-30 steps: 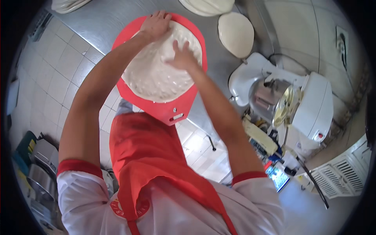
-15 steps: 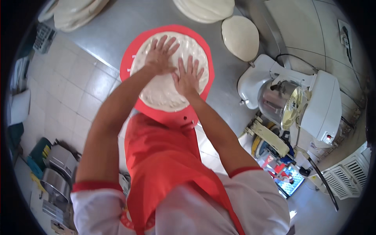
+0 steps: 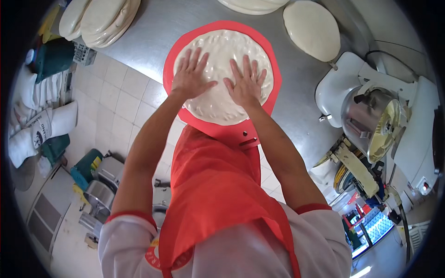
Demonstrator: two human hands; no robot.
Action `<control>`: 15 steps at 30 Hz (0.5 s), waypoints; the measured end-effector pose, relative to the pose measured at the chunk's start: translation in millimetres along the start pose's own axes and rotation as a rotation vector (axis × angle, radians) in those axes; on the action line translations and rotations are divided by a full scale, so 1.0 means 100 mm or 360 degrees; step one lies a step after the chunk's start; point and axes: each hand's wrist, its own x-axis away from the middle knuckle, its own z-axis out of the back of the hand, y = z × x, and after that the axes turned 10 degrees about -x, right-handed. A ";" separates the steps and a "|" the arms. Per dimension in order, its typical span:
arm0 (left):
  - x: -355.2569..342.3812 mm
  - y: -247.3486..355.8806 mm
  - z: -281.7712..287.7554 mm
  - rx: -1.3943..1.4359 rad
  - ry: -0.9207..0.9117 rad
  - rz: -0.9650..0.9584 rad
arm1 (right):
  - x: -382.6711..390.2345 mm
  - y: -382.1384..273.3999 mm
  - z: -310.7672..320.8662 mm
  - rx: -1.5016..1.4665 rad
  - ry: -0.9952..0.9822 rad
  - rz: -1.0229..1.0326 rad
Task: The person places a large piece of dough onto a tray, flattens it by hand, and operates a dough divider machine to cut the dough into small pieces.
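Observation:
A wide round of pale dough [image 3: 222,46], dimpled all over, lies on a red board [image 3: 234,130] with a slotted handle end toward me. My left hand [image 3: 191,76] rests flat on the dough's left side, fingers spread. On the right side my right hand [image 3: 246,83] presses flat too, its fingers apart. Both palms touch the dough and neither hand grips anything. The dough reaches nearly to the board's rim.
The board sits on a steel table [image 3: 143,37]. More dough pieces lie at the far left [image 3: 109,21], far middle [image 3: 252,4] and far right [image 3: 313,28]. A white stand mixer [image 3: 338,85] with a metal bowl [image 3: 364,120] stands at the right. Tiled floor [image 3: 116,99] shows at left.
My hands have moved apart on the dough, the left to its left side and the right to its right. The whole view has shifted, with more of the left side of the room showing.

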 end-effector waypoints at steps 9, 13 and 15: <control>-0.34 0.09 0.47 -0.0376 0.0273 -0.0126 | -0.09 0.05 0.01 -0.0011 0.0131 0.0062; -0.84 -0.29 1.03 0.1018 -0.0787 0.0354 | -0.03 0.10 -0.03 0.0045 0.0115 0.0050; -0.58 -0.44 1.00 0.0175 -0.0011 0.0180 | -0.09 0.02 0.02 0.0053 0.0173 0.0066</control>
